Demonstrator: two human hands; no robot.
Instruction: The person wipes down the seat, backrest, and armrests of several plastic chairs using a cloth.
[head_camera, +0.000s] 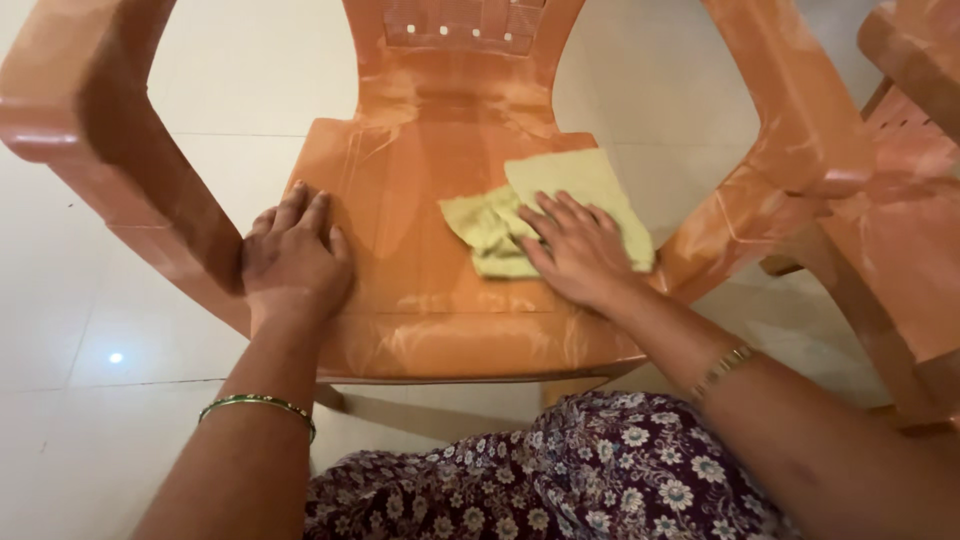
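Two orange plastic chairs (430, 200) (900, 180), one yellow-green cloth (540, 200), two hands (290, 260) (580, 250), two bangles (258, 403) (722, 368).

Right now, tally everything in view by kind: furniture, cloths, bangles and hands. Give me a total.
Orange plastic chairs: 2, the chair being worked on and a second chair at the right edge
Yellow-green cloth: 1, under the right hand
Bangles: 2, a green bangle and a gold bangle
Hands: 2, the left hand lying flat on the seat
Total: 7
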